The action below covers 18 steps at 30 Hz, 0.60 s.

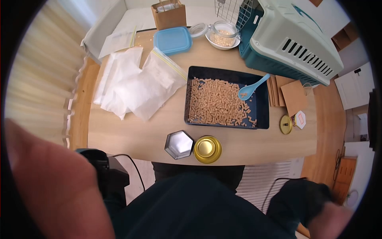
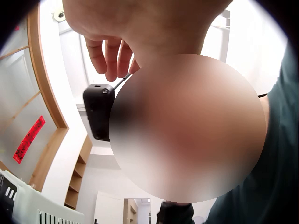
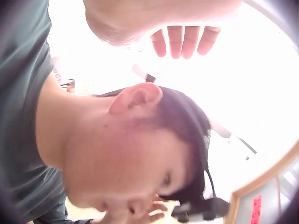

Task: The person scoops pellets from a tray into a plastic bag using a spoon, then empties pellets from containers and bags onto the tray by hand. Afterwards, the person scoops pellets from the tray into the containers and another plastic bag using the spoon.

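Observation:
My left hand (image 1: 59, 187) is raised close to the head camera, large and blurred. In the left wrist view its fingers (image 2: 110, 60) hang loosely bent beside a black camera device (image 2: 99, 112). My right hand (image 1: 332, 221) is low at the right in the head view, blurred by motion; the right wrist view shows its fingers (image 3: 182, 42) relaxed with nothing in them. Both hands are off the table. At the table's near edge stand an open hexagonal tin (image 1: 179, 144) and a gold round lid (image 1: 207, 149). Behind them is a dark tray (image 1: 260, 103) of wood pellets (image 1: 217, 99) with a blue scoop (image 1: 248, 91).
White zip bags (image 1: 135, 87) lie at left, by a blue-lidded container (image 1: 172, 40). A paper bag (image 1: 171, 18), a glass jar (image 1: 223, 34) in a white bowl and a pet carrier (image 1: 290, 40) stand behind. Cardboard pieces (image 1: 294, 97) and a small gold lid (image 1: 285, 124) lie right.

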Available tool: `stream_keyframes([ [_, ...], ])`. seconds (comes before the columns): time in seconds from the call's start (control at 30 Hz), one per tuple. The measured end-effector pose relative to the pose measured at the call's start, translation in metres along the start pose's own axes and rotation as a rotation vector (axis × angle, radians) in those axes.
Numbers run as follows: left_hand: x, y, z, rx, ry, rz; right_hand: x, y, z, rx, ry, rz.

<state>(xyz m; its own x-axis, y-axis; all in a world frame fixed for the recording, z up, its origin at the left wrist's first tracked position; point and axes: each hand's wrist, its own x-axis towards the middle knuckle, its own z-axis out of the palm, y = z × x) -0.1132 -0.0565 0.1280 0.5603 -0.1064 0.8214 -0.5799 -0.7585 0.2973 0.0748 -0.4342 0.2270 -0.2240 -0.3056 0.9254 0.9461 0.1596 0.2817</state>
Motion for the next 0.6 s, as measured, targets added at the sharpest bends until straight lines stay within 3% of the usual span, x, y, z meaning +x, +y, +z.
stream_keyframes([
  [0.03,0.002,0.000,0.000,-0.001,0.008,0.011,-0.037,-0.001,-0.002,-0.048,0.075,0.208],
  [0.07,0.004,0.000,0.001,0.001,0.019,0.024,-0.080,-0.010,-0.065,0.044,-0.071,0.411],
  [0.1,0.011,0.007,0.002,0.008,0.034,0.039,-0.113,-0.016,-0.028,-0.072,-0.298,0.512],
  [0.13,-0.006,-0.003,0.021,-0.007,0.015,-0.064,-0.144,-0.036,-0.019,-0.168,-0.517,0.745],
  [0.17,-0.014,0.003,0.027,0.082,-0.170,-0.257,-0.168,-0.043,-0.030,-0.073,-0.851,0.819],
  [0.2,-0.027,0.004,0.039,0.034,-0.249,-0.416,-0.179,-0.050,-0.012,-0.062,-1.074,0.908],
  [0.23,-0.042,0.002,0.051,-0.014,-0.327,-0.576,-0.196,-0.060,0.004,-0.002,-1.092,0.955],
  [0.3,-0.069,0.007,0.065,-0.006,-0.456,-0.740,-0.217,-0.070,0.018,0.067,-1.100,0.992],
  [0.37,-0.090,0.012,0.076,-0.006,-0.481,-0.775,-0.225,-0.073,0.023,0.037,-1.262,0.966],
  [0.43,-0.101,0.012,0.084,-0.091,-0.519,-0.851,-0.230,-0.075,0.028,0.042,-1.292,0.937],
  [0.6,-0.104,0.009,0.099,-0.115,-0.445,-0.847,-0.240,-0.076,0.034,0.019,-1.326,0.870],
])
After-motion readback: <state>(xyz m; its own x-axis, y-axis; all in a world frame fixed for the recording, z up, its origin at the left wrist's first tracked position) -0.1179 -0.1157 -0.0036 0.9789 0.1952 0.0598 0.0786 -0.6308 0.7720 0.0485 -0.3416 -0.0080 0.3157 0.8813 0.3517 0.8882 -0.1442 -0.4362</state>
